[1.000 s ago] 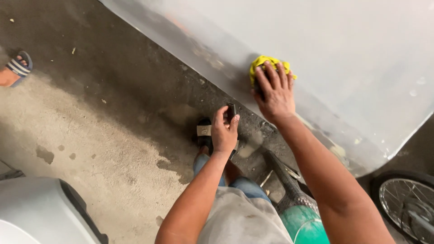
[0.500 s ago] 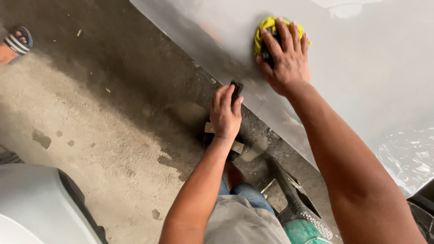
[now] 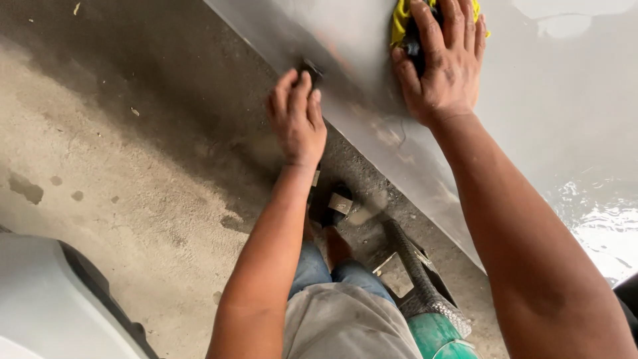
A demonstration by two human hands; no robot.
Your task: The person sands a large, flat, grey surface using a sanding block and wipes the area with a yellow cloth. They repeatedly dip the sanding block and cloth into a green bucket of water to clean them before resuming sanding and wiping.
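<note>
My right hand (image 3: 442, 63) presses a yellow cloth (image 3: 401, 20) flat against a large grey panel (image 3: 531, 100) near the top of the view. The cloth is mostly hidden under my fingers. My left hand (image 3: 297, 119) grips a small dark block (image 3: 311, 68) and holds it against the panel's lower edge, left of the cloth. Only the block's tip shows past my fingers. The panel is wet and shiny at the right.
Damp concrete floor (image 3: 133, 166) spreads to the left. My sandalled foot (image 3: 335, 206) stands below the panel edge. A mesh-wrapped green object (image 3: 432, 319) lies by my knee. A grey curved body part (image 3: 46, 299) fills the bottom left corner.
Both hands have slid up and to the right along the panel, the cloth and the block moving with them. The view has drawn closer to the panel.
</note>
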